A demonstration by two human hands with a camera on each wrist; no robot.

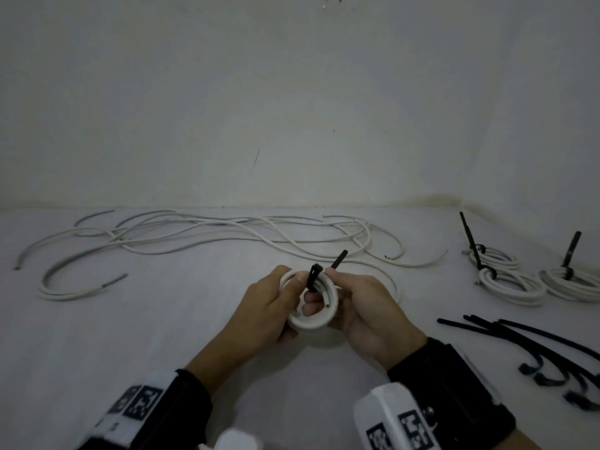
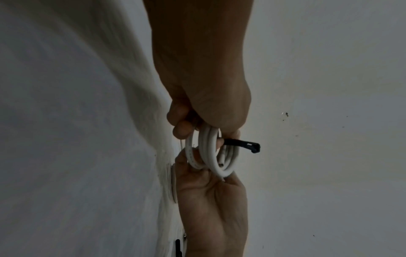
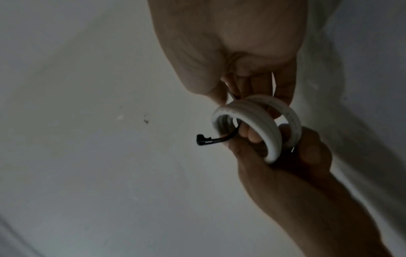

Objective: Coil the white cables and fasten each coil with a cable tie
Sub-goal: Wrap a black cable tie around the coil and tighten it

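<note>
A small white cable coil (image 1: 311, 315) is held above the table between both hands. My left hand (image 1: 279, 297) grips its left side, thumb lying on the top of the coil. A black cable tie (image 1: 313, 277) loops over the coil's top; its tail points up and to the right. My right hand (image 1: 344, 287) pinches that tail, its other fingers reaching through the coil. In the left wrist view the coil (image 2: 211, 153) hangs from the left hand (image 2: 204, 113) and the tie's head (image 2: 252, 147) sticks out. The right wrist view shows the coil (image 3: 263, 121) and the tie's head (image 3: 202, 140).
Loose white cables (image 1: 227, 232) sprawl across the back of the white table (image 1: 130, 336). Two coils with ties round them (image 1: 506, 280) (image 1: 571, 284) lie at the right. Several spare black cable ties (image 1: 535, 345) lie near the right edge. A bare wall stands behind.
</note>
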